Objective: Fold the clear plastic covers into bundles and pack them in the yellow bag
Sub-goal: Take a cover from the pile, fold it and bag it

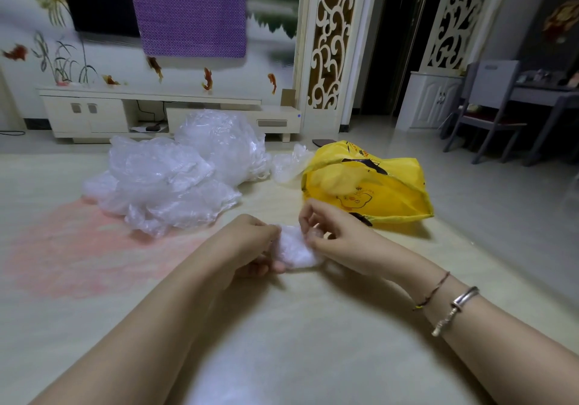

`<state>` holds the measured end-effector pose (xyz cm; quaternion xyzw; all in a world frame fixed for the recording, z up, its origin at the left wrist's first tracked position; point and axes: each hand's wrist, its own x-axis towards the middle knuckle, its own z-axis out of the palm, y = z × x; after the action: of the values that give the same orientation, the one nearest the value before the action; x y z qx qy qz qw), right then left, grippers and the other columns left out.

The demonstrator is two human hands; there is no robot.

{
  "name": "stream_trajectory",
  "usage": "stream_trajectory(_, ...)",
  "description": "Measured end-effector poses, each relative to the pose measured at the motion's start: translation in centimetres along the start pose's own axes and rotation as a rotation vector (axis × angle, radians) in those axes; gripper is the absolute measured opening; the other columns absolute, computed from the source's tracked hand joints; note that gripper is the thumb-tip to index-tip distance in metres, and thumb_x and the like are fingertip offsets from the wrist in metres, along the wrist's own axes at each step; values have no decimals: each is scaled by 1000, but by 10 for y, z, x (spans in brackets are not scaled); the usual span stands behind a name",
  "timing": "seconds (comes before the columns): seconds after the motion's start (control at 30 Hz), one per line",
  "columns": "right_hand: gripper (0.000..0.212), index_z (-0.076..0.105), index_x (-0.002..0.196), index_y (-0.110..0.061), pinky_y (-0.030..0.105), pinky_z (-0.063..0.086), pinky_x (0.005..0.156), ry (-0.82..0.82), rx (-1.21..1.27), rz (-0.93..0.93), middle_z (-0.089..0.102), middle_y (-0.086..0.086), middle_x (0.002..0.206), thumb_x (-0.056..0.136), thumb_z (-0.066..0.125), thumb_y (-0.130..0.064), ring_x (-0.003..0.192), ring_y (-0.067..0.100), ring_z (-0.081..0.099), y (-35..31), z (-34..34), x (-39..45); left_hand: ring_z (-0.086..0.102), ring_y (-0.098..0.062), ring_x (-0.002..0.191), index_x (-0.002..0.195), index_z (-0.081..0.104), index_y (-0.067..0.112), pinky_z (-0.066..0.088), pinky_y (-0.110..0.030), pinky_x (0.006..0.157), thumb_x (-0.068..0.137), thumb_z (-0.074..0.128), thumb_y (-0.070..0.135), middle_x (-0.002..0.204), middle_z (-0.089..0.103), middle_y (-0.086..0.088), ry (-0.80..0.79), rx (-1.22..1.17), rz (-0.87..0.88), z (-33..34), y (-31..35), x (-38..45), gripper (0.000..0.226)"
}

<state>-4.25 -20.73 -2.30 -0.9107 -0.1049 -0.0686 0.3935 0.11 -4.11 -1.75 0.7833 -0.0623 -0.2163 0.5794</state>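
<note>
Both forearms reach fwd; L hand [250, 241] & R hand [332, 235] pinch small plastic bundle [294, 249] btwn them.

A small folded bundle [296, 249] of clear plastic sits near, at centre. Loose crumpled covers [175, 174] are heaped far left. The yellow bag [369, 185] lies open, far right.

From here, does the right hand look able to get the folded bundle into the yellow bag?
Probably yes. The right hand shares the small plastic bundle with the left hand, and the yellow bag lies just beyond it, its mouth gaping open toward the person, with nothing between.
</note>
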Motion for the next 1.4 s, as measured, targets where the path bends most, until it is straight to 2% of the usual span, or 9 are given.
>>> stream_trajectory(0.17,33,69,86,-21,23,37,61,182,-20,58,61,-15,73,85,49,5,69,11,46,3,-26,-1,55,-9,40,94,65,8,39,-21,51,100,46,32,74,69,-5,50,-134,92,-4,2,1,31)
stream_trajectory(0.3,29,64,118,-19,14,45,78,373,-20,160,59,-9,115,94,52,-8,96,8,56,15,-43,6,56,-9,46,96,66,10,42,-21,53,100,44,38,77,70,-2,84,-186,86,-7,1,4,36)
stream_trajectory(0.4,41,49,138,-16,30,42,103,338,-17,202,47,-3,140,97,51,-16,124,14,47,25,-43,24,56,-11,46,95,66,8,42,-20,49,100,44,38,76,70,-4,91,-197,81,-8,0,7,38)
stream_trajectory(0.5,47,38,146,-15,35,33,113,281,-117,286,36,1,151,99,45,-20,137,19,36,34,-37,47,56,-12,44,91,65,8,40,-19,47,100,44,38,75,70,-6,93,-192,86,-7,-1,10,38)
stream_trajectory(0.8,44,38,144,-12,38,27,110,90,-468,500,35,16,149,104,24,-22,133,33,36,35,-38,90,57,-11,44,93,65,8,40,-18,44,100,44,39,74,70,-5,83,-151,60,-12,1,14,38)
stream_trajectory(0.93,47,34,146,-10,37,36,103,49,-510,545,39,16,147,100,32,-22,128,32,42,24,-39,79,57,-11,49,97,64,9,41,-22,53,101,42,39,78,70,-4,86,-181,36,-16,3,9,38)
stream_trajectory(1.07,63,14,153,-29,28,47,70,32,-603,505,45,15,139,95,36,-16,93,22,57,10,-39,51,58,-12,55,104,64,9,42,-22,55,101,41,38,84,70,-4,105,-185,40,-20,7,1,37)
stream_trajectory(1.23,53,41,142,-26,30,47,75,139,-756,453,53,11,133,92,35,-10,105,28,56,-7,-38,38,57,-13,58,105,65,8,41,-19,49,99,45,26,84,70,-3,141,-208,39,-43,14,-4,28)
stream_trajectory(1.4,19,56,98,-11,33,40,72,148,-967,498,44,11,125,96,38,-16,108,31,50,-15,-35,49,51,-13,57,95,64,11,37,-19,52,94,48,17,78,68,-2,197,-230,35,-67,15,-5,18)
